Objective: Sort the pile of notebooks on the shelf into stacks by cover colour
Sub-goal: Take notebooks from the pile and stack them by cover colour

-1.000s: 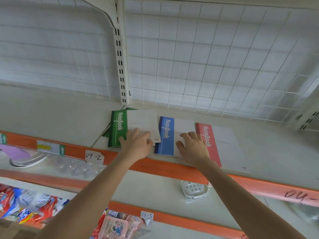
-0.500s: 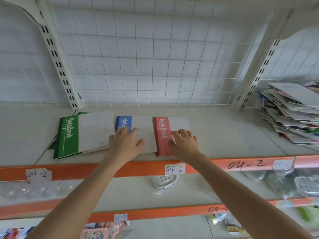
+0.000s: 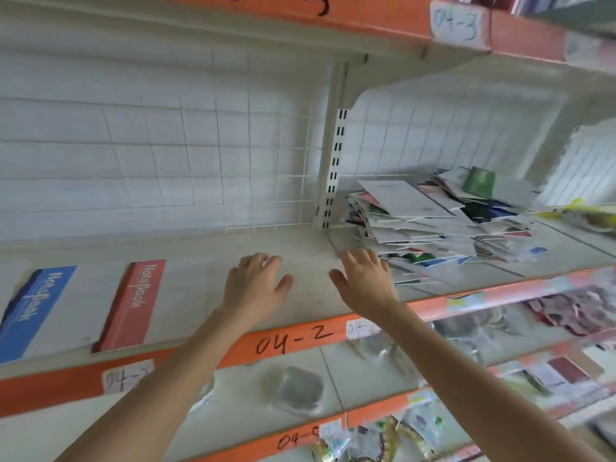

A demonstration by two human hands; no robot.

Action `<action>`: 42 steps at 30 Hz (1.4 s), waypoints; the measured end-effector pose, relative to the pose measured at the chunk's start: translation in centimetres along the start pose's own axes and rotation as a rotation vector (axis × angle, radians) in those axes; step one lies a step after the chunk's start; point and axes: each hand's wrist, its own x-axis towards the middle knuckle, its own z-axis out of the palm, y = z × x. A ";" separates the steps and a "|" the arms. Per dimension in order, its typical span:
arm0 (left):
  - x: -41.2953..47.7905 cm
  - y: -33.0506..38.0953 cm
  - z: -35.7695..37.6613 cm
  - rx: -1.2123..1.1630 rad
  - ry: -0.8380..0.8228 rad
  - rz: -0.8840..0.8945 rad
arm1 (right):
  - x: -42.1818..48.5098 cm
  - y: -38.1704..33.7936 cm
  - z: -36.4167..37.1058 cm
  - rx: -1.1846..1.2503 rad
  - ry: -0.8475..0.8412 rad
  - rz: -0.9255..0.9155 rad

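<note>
On the shelf [image 3: 300,258], your two notebooks [image 3: 130,305] lie left; the pile [image 3: 433,228] lies right, behind the upright [image 3: 333,168]

Two bare forearms rise from the lower edge of the view, one from the lower left and one from the lower right, each narrowing toward the wrist. No sleeve covers either arm for as far as it shows; nothing is worn at the wrists. The left hand [image 3: 255,288] and the right hand [image 3: 365,283] are both bare, seen from the back, without gloves. The fingers [image 3: 263,260] carry no rings that can be made out, though motion blur softens their outlines and the nails cannot be seen clearly. No other part of the person shows.
</note>
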 end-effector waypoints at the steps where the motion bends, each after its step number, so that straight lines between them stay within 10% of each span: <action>1: 0.7 1.5 0.2 -0.013 0.015 0.014 | 0.3 1.7 -0.5 -0.002 0.033 0.008; 7: 4.1 8.3 0.7 -0.008 0.084 0.055 | 4.0 10.0 -3.2 -0.003 0.226 0.044; 14: 5.7 10.9 1.1 -0.043 0.086 0.061 | 7.8 12.2 -4.4 -0.103 -0.105 0.109; 20: 4.8 10.2 2.1 -0.156 0.060 0.070 | 7.4 12.2 -4.8 -0.246 0.088 -0.069; 28: 4.9 13.2 2.3 -0.721 -0.023 -0.054 | 4.1 10.7 -8.1 -0.037 0.200 -0.072; 34: 5.0 17.8 1.7 -1.450 -0.322 -0.326 | 3.9 11.1 -8.4 0.751 0.458 0.107; 38: 5.0 18.0 1.7 -2.121 0.029 -0.560 | 2.6 11.0 -6.2 1.235 0.197 0.284; 42: 4.4 16.0 1.3 -1.957 0.245 -0.628 | 2.6 12.0 -4.8 1.052 0.011 0.240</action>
